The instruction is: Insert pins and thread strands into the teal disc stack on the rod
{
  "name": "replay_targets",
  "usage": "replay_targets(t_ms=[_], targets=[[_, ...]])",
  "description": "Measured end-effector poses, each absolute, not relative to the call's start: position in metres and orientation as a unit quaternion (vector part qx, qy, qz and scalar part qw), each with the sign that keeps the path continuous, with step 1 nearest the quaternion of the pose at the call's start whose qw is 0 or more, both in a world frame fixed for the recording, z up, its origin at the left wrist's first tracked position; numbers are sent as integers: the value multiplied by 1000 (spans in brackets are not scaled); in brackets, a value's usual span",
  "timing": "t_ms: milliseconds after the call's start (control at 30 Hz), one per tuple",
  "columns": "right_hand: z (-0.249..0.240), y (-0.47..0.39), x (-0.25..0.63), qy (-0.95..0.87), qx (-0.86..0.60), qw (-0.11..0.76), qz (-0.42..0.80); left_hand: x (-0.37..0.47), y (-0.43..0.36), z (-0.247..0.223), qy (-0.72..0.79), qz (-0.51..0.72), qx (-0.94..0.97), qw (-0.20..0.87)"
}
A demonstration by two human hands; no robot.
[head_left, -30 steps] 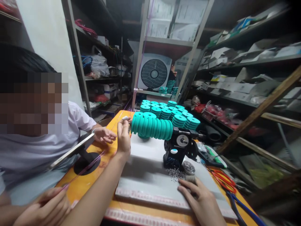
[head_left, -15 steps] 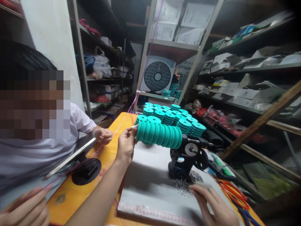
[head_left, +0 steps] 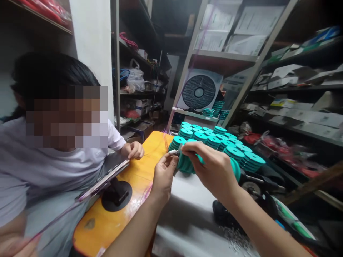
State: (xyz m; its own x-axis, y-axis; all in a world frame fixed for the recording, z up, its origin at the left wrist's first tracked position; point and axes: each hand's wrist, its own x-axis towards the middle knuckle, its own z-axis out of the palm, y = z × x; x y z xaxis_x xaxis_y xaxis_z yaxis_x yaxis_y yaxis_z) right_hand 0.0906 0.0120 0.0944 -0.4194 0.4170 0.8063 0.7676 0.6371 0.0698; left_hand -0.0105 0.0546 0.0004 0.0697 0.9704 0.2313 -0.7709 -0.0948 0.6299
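My left hand [head_left: 164, 176] is closed, thumb and fingers pinched at the left end of a row of green spools [head_left: 235, 169]. Something small, whitish and metallic shows at its fingertips; I cannot make out what it is. My right hand [head_left: 214, 167] reaches across the front of the row, its thumb and fingers pinched together beside the left fingertips. Whatever it holds is too small to name. The row sits on a black hand-cranked machine [head_left: 252, 189], partly hidden by my right forearm. Below that forearm lies a pile of small metal pieces [head_left: 237, 239].
Several stacks of green spools [head_left: 214, 141] stand behind my hands. A co-worker [head_left: 66, 167] sits at the left, purple thread in one hand, beside a flat silver-edged device [head_left: 104, 180] above a black round base [head_left: 118, 196] on the yellow table [head_left: 93, 235]. A fan [head_left: 199, 91] stands behind.
My right hand has moved from the metal pile up and left to the end of the spool row, meeting my left hand. The view has turned left.
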Motion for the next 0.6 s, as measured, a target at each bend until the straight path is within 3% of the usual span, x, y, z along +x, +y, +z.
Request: replay_targets(t_ms=[600], targets=[[88, 14, 97, -835, -342, 331, -276, -8, 55, -1, 152, 651, 311, 675]])
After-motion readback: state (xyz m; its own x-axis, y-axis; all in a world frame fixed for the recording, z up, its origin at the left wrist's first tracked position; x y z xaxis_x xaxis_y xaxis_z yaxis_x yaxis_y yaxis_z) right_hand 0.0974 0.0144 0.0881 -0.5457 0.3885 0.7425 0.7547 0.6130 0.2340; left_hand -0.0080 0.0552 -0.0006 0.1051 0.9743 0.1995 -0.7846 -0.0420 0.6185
